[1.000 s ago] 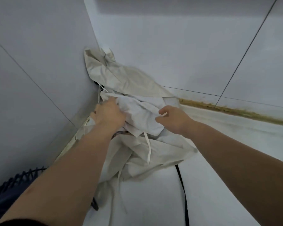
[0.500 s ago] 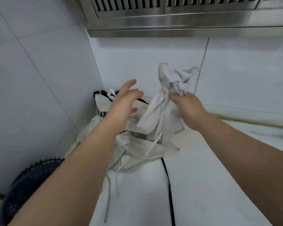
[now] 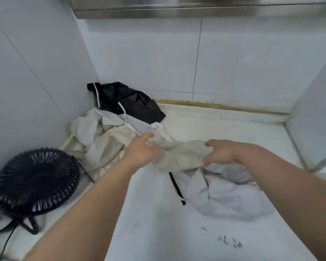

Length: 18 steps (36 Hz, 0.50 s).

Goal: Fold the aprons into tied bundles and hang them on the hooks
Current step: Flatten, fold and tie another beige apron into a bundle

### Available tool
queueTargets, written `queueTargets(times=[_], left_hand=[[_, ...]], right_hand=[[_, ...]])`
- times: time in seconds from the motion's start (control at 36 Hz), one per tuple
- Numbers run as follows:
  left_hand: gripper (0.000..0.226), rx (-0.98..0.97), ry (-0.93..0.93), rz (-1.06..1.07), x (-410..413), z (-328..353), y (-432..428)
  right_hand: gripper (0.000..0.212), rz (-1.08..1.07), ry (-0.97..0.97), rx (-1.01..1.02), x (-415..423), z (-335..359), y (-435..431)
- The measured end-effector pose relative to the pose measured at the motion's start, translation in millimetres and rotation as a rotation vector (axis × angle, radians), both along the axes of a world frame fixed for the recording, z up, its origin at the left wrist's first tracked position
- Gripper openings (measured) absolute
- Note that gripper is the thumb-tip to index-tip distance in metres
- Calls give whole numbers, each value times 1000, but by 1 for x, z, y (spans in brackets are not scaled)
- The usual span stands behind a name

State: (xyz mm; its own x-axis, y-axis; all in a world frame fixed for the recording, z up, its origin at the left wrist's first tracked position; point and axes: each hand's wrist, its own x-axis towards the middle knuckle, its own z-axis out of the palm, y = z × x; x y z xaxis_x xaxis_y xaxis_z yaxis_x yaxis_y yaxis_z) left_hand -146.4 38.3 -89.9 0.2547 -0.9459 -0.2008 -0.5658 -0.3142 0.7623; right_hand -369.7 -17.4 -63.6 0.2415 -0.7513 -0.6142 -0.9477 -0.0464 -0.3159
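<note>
Nearest, a pale apron (image 3: pixel 231 196) lies crumpled on the counter (image 3: pixel 158 223). Just beyond it, both hands hold a beige apron (image 3: pixel 183 155) stretched between them: the left hand (image 3: pixel 141 150) pinches one end, and the right hand (image 3: pixel 219 153) has its fingers curled round the other. The apron looks light and limp, not slippery, so it will sag wherever it is unsupported. Hems or corners are the better grips. Farther back sits a beige pile (image 3: pixel 100 136), then a black apron (image 3: pixel 128 100) in the corner.

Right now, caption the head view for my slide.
Left hand and right hand hold a beige apron over the counter; black apron behind.
</note>
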Motion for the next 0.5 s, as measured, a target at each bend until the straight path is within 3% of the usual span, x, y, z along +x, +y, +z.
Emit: queueTargets(times=[0.11, 0.22, 0.31, 0.36, 0.42, 0.47, 0.5], left_hand=[[58, 48, -4, -17, -8, -24, 8], [86, 200, -183, -70, -13, -37, 14], [100, 311, -212, -125, -13, -43, 18], [84, 324, -237, -144, -11, -44, 18], [52, 277, -254, -181, -9, -43, 15], [27, 214, -148, -194, -6, -41, 9], [25, 226, -70, -201, -4, -38, 8]], right_hand=[[64, -39, -141, -167, -3, -14, 3], [72, -95, -233, -226, -3, -29, 3], [86, -75, -258, -195, 0, -41, 8], [93, -45, -252, -177, 3, -46, 8], [98, -24, -238, -169, 6, -49, 6], [99, -2, -229, -161, 10, -51, 0], [98, 14, -218, -162, 13, -53, -4]])
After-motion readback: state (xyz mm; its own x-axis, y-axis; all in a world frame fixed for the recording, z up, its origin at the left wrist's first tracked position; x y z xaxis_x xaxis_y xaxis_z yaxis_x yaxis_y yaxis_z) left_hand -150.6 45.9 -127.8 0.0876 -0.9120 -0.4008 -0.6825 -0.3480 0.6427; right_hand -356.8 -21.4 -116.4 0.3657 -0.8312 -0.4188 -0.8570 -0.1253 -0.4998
